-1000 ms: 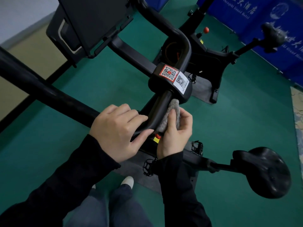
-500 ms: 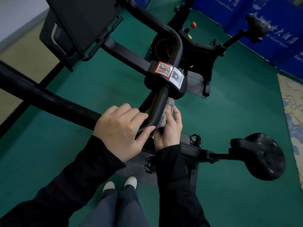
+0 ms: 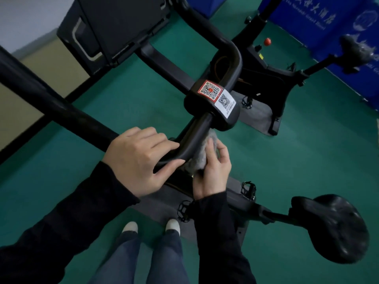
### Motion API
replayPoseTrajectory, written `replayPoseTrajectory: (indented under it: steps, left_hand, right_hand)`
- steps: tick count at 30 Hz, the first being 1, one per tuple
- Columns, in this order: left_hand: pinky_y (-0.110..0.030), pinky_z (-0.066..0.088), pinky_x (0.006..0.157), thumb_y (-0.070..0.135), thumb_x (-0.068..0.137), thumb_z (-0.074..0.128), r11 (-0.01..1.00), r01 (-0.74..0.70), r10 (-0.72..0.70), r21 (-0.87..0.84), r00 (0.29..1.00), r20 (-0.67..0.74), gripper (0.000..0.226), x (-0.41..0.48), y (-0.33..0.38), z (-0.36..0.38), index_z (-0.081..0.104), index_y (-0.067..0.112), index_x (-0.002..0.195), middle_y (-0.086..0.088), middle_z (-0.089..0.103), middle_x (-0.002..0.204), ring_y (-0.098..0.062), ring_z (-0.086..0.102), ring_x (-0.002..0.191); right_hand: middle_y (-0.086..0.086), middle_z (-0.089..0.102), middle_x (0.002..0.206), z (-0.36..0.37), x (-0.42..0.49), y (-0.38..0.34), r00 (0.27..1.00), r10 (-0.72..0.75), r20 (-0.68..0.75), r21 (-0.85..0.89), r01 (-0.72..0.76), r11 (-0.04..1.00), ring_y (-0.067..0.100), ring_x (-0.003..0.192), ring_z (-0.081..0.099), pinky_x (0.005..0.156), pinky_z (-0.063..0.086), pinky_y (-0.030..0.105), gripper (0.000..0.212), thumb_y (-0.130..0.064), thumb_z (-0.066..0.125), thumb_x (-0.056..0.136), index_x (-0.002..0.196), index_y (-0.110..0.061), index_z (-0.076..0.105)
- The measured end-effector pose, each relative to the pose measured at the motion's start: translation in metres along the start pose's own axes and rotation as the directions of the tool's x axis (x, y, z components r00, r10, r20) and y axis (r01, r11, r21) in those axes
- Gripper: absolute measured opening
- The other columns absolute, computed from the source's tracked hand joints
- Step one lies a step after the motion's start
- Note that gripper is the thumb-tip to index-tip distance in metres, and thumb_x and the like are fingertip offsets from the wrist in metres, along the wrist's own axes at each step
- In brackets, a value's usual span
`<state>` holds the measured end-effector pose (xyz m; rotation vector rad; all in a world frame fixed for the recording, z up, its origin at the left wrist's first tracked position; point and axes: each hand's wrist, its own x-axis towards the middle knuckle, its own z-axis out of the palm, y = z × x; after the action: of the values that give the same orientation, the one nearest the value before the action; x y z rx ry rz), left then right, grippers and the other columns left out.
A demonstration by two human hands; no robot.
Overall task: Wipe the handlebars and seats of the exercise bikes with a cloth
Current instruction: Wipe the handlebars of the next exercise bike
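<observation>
While left hand point(image 3: 135, 158) wraps handlebar point(image 3: 198, 131), thumb under | right hand point(image 3: 213, 173) clutches cloth point(image 3: 199, 160) against bar

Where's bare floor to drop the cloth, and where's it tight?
Free: green floor between the seat and the far bike; also floor left of the shoes, below the long black bar. Crowded: handlebar, held by left hand, with right hand and cloth.

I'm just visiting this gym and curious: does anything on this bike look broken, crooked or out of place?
Nothing stands out. The left hand grips the handlebar while the right hand holds a grey cloth against it. The two QR stickers lie flat on the centre block, and the seat looks whole.
</observation>
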<state>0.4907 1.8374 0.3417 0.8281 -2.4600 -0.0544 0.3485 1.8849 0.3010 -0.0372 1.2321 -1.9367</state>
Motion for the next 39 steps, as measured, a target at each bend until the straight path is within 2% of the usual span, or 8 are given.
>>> replayPoseTrajectory:
  steps: [3,6,11,15,20,27,35,39]
  left_hand:
    - [-0.027,0.036,0.062,0.045,0.085,0.061,0.999,0.047,-0.047,-0.011,0.999,0.004,0.032,0.0,0.003,-0.001,0.073,0.015,0.09,0.004,0.067,0.075,-0.019,0.06,0.069]
    - [-0.028,0.038,0.06,0.044,0.084,0.062,0.996,0.076,-0.075,-0.036,0.997,0.01,0.031,0.001,0.006,-0.003,0.073,0.016,0.09,0.004,0.066,0.074,-0.02,0.06,0.067]
    - [-0.028,0.04,0.062,0.044,0.081,0.067,0.992,0.119,-0.118,-0.048,0.993,0.018,0.027,0.002,0.008,-0.006,0.074,0.018,0.089,0.005,0.067,0.073,-0.019,0.06,0.067]
    - [-0.025,0.036,0.064,0.046,0.079,0.068,0.987,0.153,-0.152,-0.045,0.988,0.02,0.028,0.003,0.009,-0.008,0.075,0.02,0.086,0.005,0.066,0.07,-0.02,0.062,0.067]
    - [-0.029,0.042,0.067,0.048,0.078,0.066,0.978,0.189,-0.187,-0.087,0.982,0.031,0.03,0.006,0.011,-0.009,0.076,0.021,0.085,0.003,0.071,0.075,-0.023,0.065,0.07]
    - [-0.03,0.042,0.069,0.048,0.079,0.064,0.976,0.19,-0.187,-0.106,0.982,0.038,0.031,0.007,0.009,-0.01,0.076,0.02,0.086,0.003,0.071,0.075,-0.023,0.065,0.073]
    - [-0.028,0.042,0.067,0.049,0.078,0.064,0.977,0.188,-0.185,-0.103,0.982,0.038,0.031,0.007,0.009,-0.01,0.076,0.021,0.085,0.005,0.069,0.072,-0.021,0.064,0.068]
    - [-0.024,0.035,0.068,0.05,0.078,0.063,0.978,0.191,-0.186,-0.088,0.981,0.056,0.031,0.007,0.01,-0.011,0.076,0.022,0.086,0.007,0.069,0.071,-0.019,0.063,0.067]
  right_hand:
    - [-0.005,0.068,0.084,-0.014,-0.004,-0.025,0.93,-0.339,0.143,-0.394,0.367,0.843,0.012,0.081,0.063,0.078,0.052,0.036,0.011,-0.005,0.066,0.087,0.088,-0.015,0.063]
    - [-0.003,0.069,0.089,-0.002,0.006,-0.054,0.72,-0.425,0.548,-0.584,0.693,0.422,0.015,0.088,0.065,0.079,0.053,0.034,0.008,-0.007,0.071,0.082,0.089,-0.01,0.069]
    - [0.006,0.071,0.09,0.043,0.023,-0.09,0.408,-0.048,0.912,-0.41,0.911,-0.04,0.027,0.091,0.061,0.081,0.046,0.032,0.007,-0.009,0.073,0.082,0.088,-0.006,0.073]
    - [0.008,0.071,0.093,0.088,0.044,-0.104,0.301,0.468,0.831,-0.183,0.942,-0.281,0.029,0.095,0.061,0.087,0.045,0.038,0.014,-0.02,0.069,0.082,0.094,-0.014,0.073]
    - [0.002,0.07,0.089,0.128,0.05,-0.1,0.283,0.77,0.572,-0.012,0.941,-0.338,0.022,0.093,0.064,0.084,0.051,0.031,0.016,-0.014,0.07,0.077,0.093,-0.019,0.073]
    - [0.003,0.068,0.085,0.138,0.049,-0.094,0.268,0.841,0.47,0.095,0.932,-0.35,0.026,0.09,0.064,0.082,0.053,0.042,0.014,-0.011,0.068,0.079,0.092,-0.017,0.072]
    - [0.007,0.059,0.083,0.116,0.043,-0.112,0.306,0.691,0.655,0.043,0.898,-0.438,0.034,0.089,0.06,0.078,0.051,0.041,0.012,-0.018,0.062,0.087,0.094,-0.011,0.069]
    - [0.014,0.067,0.091,0.075,0.043,-0.112,0.278,0.416,0.866,-0.089,0.904,-0.418,0.035,0.094,0.054,0.084,0.042,0.041,0.016,-0.016,0.059,0.092,0.096,-0.002,0.067]
